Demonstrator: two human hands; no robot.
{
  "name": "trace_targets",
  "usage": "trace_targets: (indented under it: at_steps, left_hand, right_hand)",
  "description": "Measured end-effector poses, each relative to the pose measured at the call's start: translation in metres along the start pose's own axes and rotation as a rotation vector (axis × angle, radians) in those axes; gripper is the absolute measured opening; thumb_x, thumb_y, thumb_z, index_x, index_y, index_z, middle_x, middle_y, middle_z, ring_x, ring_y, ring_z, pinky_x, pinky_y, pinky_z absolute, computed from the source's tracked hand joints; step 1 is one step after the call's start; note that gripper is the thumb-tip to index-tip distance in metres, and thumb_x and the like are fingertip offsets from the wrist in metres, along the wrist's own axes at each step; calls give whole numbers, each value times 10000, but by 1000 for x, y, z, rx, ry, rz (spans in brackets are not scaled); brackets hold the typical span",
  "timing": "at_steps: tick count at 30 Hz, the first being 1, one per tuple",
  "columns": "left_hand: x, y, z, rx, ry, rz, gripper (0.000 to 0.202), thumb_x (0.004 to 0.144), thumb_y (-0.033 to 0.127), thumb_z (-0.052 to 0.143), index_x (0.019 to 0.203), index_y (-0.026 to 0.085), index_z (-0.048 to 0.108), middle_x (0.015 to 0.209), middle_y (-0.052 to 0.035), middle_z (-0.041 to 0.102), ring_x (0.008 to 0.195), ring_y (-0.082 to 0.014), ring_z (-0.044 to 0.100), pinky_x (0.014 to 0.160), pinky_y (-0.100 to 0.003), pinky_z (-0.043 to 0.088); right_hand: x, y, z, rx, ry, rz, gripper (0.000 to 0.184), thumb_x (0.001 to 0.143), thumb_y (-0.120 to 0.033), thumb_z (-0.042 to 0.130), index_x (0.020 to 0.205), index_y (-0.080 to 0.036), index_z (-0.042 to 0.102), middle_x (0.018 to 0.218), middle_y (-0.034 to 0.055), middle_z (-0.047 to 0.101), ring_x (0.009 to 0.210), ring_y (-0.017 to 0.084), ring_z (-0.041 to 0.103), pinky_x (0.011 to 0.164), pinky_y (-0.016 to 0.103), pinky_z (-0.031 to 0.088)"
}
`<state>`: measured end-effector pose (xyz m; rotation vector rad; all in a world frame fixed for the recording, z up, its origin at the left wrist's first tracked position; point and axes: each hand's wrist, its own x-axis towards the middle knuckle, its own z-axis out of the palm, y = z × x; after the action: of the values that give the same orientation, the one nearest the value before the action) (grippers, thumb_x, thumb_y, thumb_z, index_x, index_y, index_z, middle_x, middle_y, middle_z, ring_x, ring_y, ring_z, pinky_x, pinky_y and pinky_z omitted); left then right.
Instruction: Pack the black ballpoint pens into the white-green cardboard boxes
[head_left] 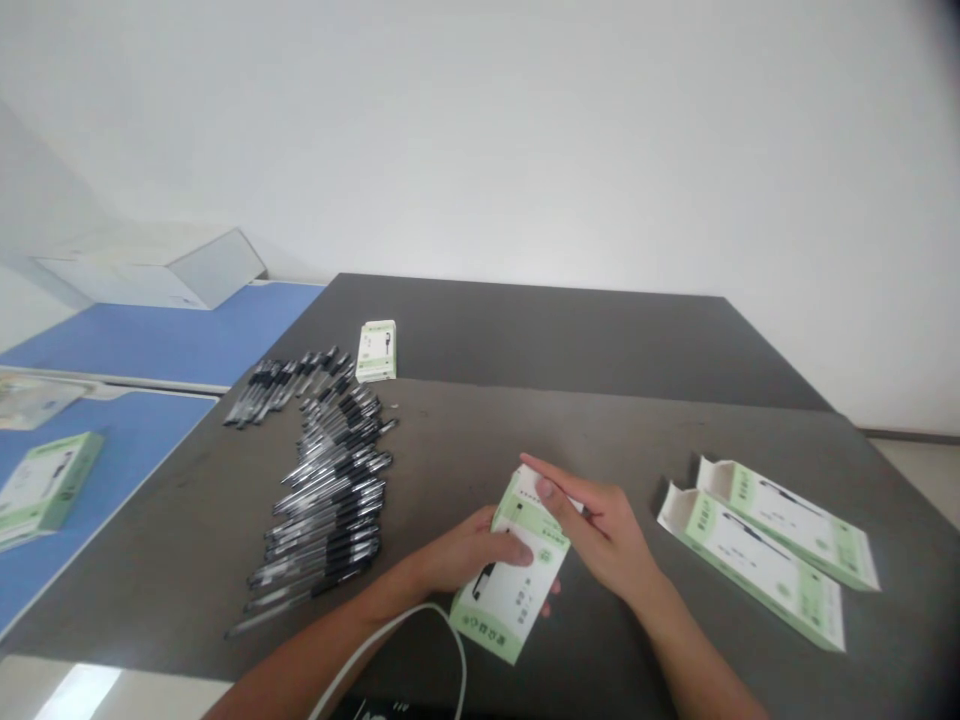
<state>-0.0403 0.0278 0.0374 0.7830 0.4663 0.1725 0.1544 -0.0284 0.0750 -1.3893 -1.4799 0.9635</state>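
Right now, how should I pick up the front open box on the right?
Probably come from above with your right hand and grip the box at the middle of its long sides. It lies flat, and the middle looks firmer than the open, flapped end on the left.

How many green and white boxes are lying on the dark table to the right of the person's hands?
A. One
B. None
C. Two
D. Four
C. The nearer box and the farther box lie side by side to the right of the right hand on the dark table.
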Motion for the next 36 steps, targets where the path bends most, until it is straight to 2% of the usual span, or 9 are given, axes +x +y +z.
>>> trace_targets:
  at_steps: [3, 7, 17, 24, 27, 30, 33, 34, 36]
  left_hand:
    - [-4, 5, 1, 43, -2, 5, 302, 747, 296, 798, 977, 102, 782, 892, -140, 824, 661, -231, 777, 557, -253, 562]
    - [-8, 11, 3, 88, -5, 6, 286, 777, 306, 812, 981, 106, 788, 899, -127, 829, 606, -194, 755, 524, -219, 521]
    - [-14, 11, 5, 55, -58, -23, 348, 784, 341, 817, 1039, 110, 768, 919, -138, 829, 626, -213, 766, 529, -235, 541]
    - [-17, 16, 6, 16, -57, -56, 355, 764, 309, 807, 1054, 109, 765, 900, -134, 823, 625, -225, 769, 514, -240, 542]
    - [-19, 17, 8, -3, -62, -43, 339, 773, 319, 807, 1039, 115, 758, 893, -127, 819, 618, -220, 764, 524, -243, 542]
    - [-21, 18, 9, 14, -60, -34, 352, 782, 349, 823, 1039, 119, 755, 900, -116, 812, 618, -208, 757, 537, -241, 539]
    - [-23, 19, 9, 78, -23, -40, 372, 801, 381, 828, 1060, 122, 761, 912, -112, 811, 619, -189, 742, 544, -231, 524]
    - [-24, 20, 8, 101, -8, -44, 370, 804, 390, 827, 1051, 121, 765, 911, -112, 810, 620, -180, 735, 546, -225, 517]
    - [-25, 20, 5, 153, 15, -52, 365, 803, 404, 828, 1023, 117, 774, 893, -108, 807, 635, -173, 726, 557, -216, 511]
  right_hand:
    - [-1, 0, 4, 93, 38, 101, 424, 1062, -494, 585, 1407, -285, 716, 813, 1, 779, 611, 131, 648, 569, 228, 530]
    - [-1, -6, 3, 130, 34, 105, 392, 1052, -488, 609, 1358, -289, 751, 842, 2, 797, 631, 133, 656, 570, 225, 518]
    - [-5, -11, -11, -161, -4, -228, 362, 1086, -357, 558, 1399, -273, 718, 862, 17, 810, 657, 145, 690, 642, 264, 545]
    - [-8, -12, -14, -308, -58, -366, 473, 1098, -323, 527, 1568, -269, 546, 1212, 71, 808, 791, 170, 728, 767, 307, 588]
    - [-11, -13, -15, -311, -81, -385, 538, 1084, -299, 563, 1614, -304, 473, 1386, 71, 740, 969, 198, 764, 851, 319, 603]
    - [-16, -19, -13, -197, -62, -283, 473, 1098, -327, 534, 1571, -317, 540, 1365, 50, 752, 1048, 211, 773, 897, 316, 614]
    - [-19, -24, -6, -3, 16, -83, 397, 1128, -395, 454, 1437, -305, 687, 1038, 11, 840, 831, 180, 786, 767, 279, 627]
    - [-19, -26, -3, 28, 39, -25, 379, 1114, -417, 494, 1390, -297, 724, 993, 6, 844, 801, 180, 785, 737, 274, 627]
    - [-17, -27, 1, 28, 51, 45, 351, 1048, -441, 634, 1338, -288, 758, 1057, 14, 847, 834, 201, 797, 724, 277, 631]
